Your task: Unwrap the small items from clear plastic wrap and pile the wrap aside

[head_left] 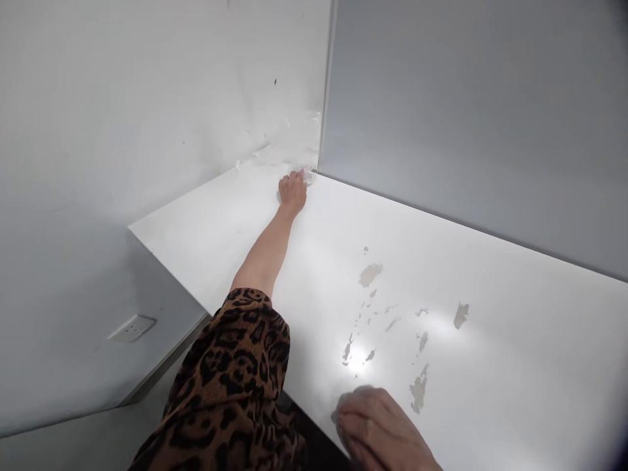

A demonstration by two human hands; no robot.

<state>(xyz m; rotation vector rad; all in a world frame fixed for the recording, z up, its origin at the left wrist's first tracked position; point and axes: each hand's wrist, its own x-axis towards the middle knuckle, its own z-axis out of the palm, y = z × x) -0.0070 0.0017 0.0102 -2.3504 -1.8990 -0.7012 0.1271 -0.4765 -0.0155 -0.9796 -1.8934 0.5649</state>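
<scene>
My left hand (292, 191) is stretched far out to the back corner of a white table (490, 366), its fingers closed over a small white crumpled piece (307, 174), perhaps a cloth or tissue, pressed against the tabletop. The arm wears a leopard-print sleeve (230, 386). Close to me, my right hand (375, 428) lies flat on the table's near edge with its fingers stretched out and nothing in it.
Patches of chipped coating (370, 275) mark the tabletop's middle. A white wall (122, 131) stands on the left with a socket (132, 327) low down, and a grey partition (466, 118) closes the back. Smears show in the corner (299, 140).
</scene>
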